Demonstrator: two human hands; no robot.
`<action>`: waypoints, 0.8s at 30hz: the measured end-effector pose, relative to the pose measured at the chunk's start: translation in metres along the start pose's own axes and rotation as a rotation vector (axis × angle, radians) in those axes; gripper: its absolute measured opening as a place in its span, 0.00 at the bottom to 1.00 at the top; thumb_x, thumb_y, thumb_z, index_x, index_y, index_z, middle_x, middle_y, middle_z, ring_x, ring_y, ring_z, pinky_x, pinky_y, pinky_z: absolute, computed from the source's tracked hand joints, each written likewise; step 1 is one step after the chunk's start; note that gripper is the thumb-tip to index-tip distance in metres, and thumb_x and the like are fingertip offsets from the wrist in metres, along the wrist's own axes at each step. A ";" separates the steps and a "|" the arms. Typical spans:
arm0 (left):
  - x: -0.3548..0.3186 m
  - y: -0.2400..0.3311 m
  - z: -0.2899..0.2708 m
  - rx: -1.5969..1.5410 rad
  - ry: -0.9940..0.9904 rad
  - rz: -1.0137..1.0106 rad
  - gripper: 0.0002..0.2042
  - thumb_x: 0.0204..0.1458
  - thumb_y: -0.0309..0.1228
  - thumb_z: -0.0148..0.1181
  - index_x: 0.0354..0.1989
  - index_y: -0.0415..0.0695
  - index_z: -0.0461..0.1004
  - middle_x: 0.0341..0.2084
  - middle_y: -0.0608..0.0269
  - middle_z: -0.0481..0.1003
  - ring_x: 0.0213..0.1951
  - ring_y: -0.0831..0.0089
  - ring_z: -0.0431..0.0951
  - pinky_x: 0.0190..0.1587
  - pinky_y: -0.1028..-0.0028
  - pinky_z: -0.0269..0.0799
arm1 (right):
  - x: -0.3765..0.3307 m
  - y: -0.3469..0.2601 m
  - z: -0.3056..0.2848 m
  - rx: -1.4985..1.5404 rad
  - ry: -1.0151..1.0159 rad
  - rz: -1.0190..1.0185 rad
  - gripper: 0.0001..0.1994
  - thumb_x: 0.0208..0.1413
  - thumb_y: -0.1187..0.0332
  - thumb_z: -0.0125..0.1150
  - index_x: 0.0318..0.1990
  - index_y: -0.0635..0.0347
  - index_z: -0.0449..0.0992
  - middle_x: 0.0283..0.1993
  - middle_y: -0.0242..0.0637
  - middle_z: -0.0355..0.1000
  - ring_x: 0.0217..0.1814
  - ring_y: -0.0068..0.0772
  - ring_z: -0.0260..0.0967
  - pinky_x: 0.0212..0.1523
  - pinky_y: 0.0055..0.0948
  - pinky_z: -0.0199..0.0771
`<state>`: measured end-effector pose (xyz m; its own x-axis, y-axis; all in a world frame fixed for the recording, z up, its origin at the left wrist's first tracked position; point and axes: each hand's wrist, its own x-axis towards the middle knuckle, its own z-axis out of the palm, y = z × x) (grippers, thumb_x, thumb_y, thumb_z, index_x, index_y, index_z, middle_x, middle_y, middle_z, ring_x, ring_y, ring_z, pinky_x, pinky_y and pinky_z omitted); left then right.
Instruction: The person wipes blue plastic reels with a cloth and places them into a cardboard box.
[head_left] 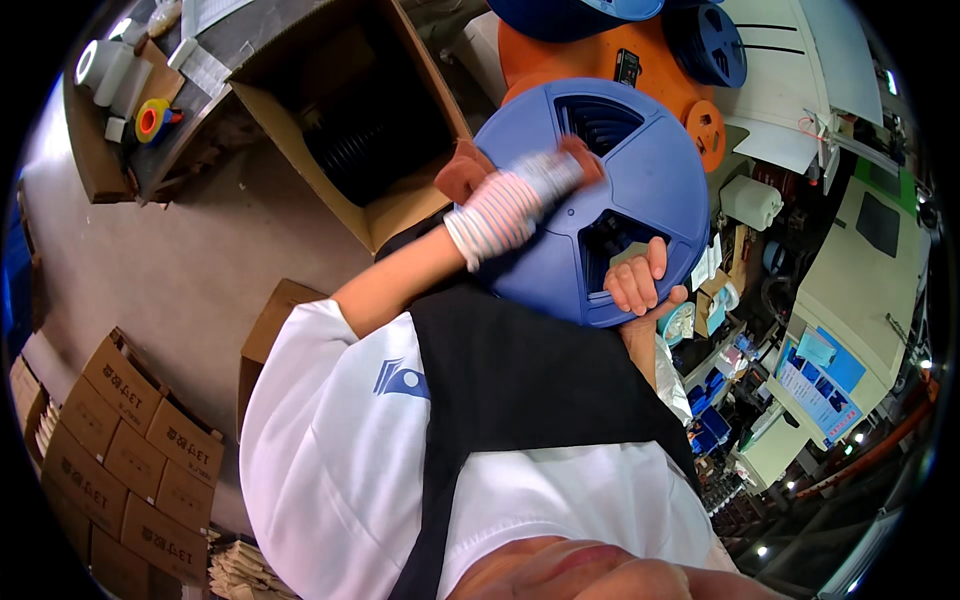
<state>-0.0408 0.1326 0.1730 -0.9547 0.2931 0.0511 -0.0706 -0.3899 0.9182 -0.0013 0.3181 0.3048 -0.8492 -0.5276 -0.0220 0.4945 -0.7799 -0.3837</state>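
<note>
Blue reel (628, 180), grasped at five o'clock by right hand (636, 284), may slip if left hand (512, 206) (blurred; grip unclear) pushes strongly.

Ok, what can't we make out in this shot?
All in the head view:
Gloved left hand: motion blur hides the fingertips and whether they grip anything.
Blue reel: its front face hides most of what lies behind.
Right hand: palm hidden by its own fingers and the reel's rim.
Dark ridged items in the cardboard box: shadow hides how many.
Blue round thing at top: cut off by the upper edge.
</note>
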 end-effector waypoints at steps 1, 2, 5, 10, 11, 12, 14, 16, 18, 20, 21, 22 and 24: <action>0.011 0.016 -0.020 0.250 -0.002 -0.034 0.14 0.55 0.26 0.42 0.50 0.41 0.65 0.47 0.55 0.68 0.52 0.65 0.65 0.57 0.71 0.58 | 0.000 -0.001 0.000 -0.009 0.006 -0.006 0.16 0.45 0.65 0.63 0.29 0.53 0.57 0.14 0.27 0.62 0.14 0.22 0.62 0.20 0.23 0.64; 0.021 0.032 -0.042 0.506 0.000 -0.069 0.14 0.55 0.25 0.42 0.49 0.40 0.64 0.46 0.57 0.67 0.53 0.66 0.64 0.58 0.71 0.56 | -0.001 0.000 0.000 -0.012 0.010 -0.002 0.16 0.45 0.65 0.63 0.29 0.53 0.57 0.14 0.27 0.62 0.14 0.22 0.62 0.20 0.23 0.64; 0.030 -0.041 -0.028 -0.984 0.288 -0.149 0.08 0.54 0.26 0.40 0.38 0.40 0.66 0.38 0.61 0.69 0.38 0.77 0.68 0.45 0.76 0.63 | 0.004 0.000 0.010 -0.043 -0.025 0.038 0.16 0.46 0.65 0.63 0.29 0.53 0.57 0.14 0.27 0.62 0.14 0.22 0.62 0.20 0.22 0.64; 0.012 -0.009 -0.010 -0.482 0.236 -0.161 0.12 0.54 0.28 0.47 0.44 0.36 0.67 0.39 0.58 0.69 0.43 0.68 0.69 0.50 0.71 0.64 | 0.000 0.000 0.000 -0.035 0.025 0.001 0.15 0.43 0.62 0.61 0.31 0.54 0.59 0.14 0.26 0.61 0.13 0.22 0.60 0.19 0.22 0.62; 0.024 0.016 -0.025 -0.731 0.346 -0.268 0.12 0.54 0.28 0.49 0.45 0.39 0.68 0.39 0.59 0.70 0.42 0.68 0.71 0.49 0.71 0.66 | 0.000 0.000 0.000 -0.036 0.042 -0.002 0.15 0.43 0.62 0.61 0.31 0.54 0.59 0.14 0.26 0.61 0.13 0.22 0.60 0.18 0.22 0.62; 0.031 0.026 -0.035 -0.982 0.458 -0.378 0.12 0.54 0.29 0.52 0.46 0.41 0.69 0.38 0.60 0.71 0.41 0.67 0.72 0.48 0.72 0.67 | 0.000 0.001 0.001 -0.038 0.022 0.008 0.15 0.43 0.62 0.61 0.30 0.54 0.59 0.14 0.26 0.61 0.13 0.22 0.60 0.18 0.22 0.62; 0.028 -0.001 -0.038 -0.682 0.325 -0.261 0.10 0.52 0.29 0.52 0.42 0.41 0.69 0.38 0.62 0.70 0.41 0.71 0.70 0.48 0.73 0.66 | 0.008 0.001 0.003 -0.047 -0.040 0.039 0.15 0.43 0.63 0.62 0.30 0.54 0.59 0.14 0.26 0.61 0.13 0.22 0.60 0.18 0.22 0.62; 0.004 0.010 -0.026 -0.054 0.064 -0.011 0.16 0.44 0.25 0.51 0.44 0.43 0.68 0.42 0.58 0.69 0.45 0.66 0.69 0.49 0.71 0.66 | 0.009 0.002 -0.001 -0.035 -0.005 -0.019 0.15 0.43 0.63 0.62 0.30 0.54 0.59 0.14 0.26 0.61 0.12 0.21 0.60 0.17 0.22 0.62; -0.037 0.051 -0.015 0.716 -0.308 0.314 0.28 0.33 0.18 0.50 0.50 0.44 0.68 0.48 0.52 0.70 0.51 0.56 0.69 0.51 0.68 0.67 | 0.003 -0.001 -0.003 0.007 0.145 -0.092 0.16 0.44 0.64 0.62 0.30 0.55 0.59 0.14 0.24 0.60 0.12 0.19 0.59 0.17 0.21 0.60; -0.062 0.069 -0.030 0.631 -0.480 0.357 0.30 0.31 0.18 0.50 0.51 0.47 0.68 0.49 0.49 0.68 0.53 0.52 0.67 0.50 0.65 0.68 | 0.001 -0.005 -0.003 0.097 0.199 -0.164 0.15 0.45 0.65 0.61 0.31 0.54 0.58 0.15 0.24 0.59 0.14 0.18 0.58 0.20 0.20 0.60; -0.067 0.081 -0.042 0.688 -0.531 0.293 0.27 0.31 0.20 0.53 0.48 0.46 0.70 0.47 0.53 0.71 0.50 0.56 0.70 0.49 0.66 0.69 | 0.003 -0.006 0.000 0.104 0.215 -0.197 0.14 0.45 0.65 0.61 0.32 0.54 0.58 0.15 0.23 0.59 0.15 0.18 0.58 0.21 0.20 0.59; -0.074 0.088 -0.057 0.795 -0.481 0.332 0.23 0.31 0.21 0.55 0.43 0.46 0.73 0.40 0.56 0.73 0.44 0.58 0.73 0.45 0.66 0.71 | 0.005 -0.005 -0.001 0.119 0.226 -0.227 0.14 0.46 0.66 0.60 0.32 0.54 0.58 0.16 0.23 0.59 0.16 0.18 0.58 0.22 0.19 0.59; -0.087 0.095 -0.075 0.942 -0.189 0.224 0.18 0.34 0.19 0.54 0.38 0.46 0.75 0.32 0.60 0.75 0.35 0.59 0.75 0.39 0.67 0.72 | 0.007 -0.006 -0.004 0.150 0.225 -0.263 0.14 0.46 0.66 0.60 0.32 0.54 0.58 0.16 0.23 0.58 0.17 0.18 0.57 0.23 0.19 0.59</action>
<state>0.0141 0.0046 0.2262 -0.8501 0.4641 0.2488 0.4439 0.3775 0.8127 -0.0115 0.3206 0.3033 -0.9621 -0.2281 -0.1494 0.2612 -0.9284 -0.2643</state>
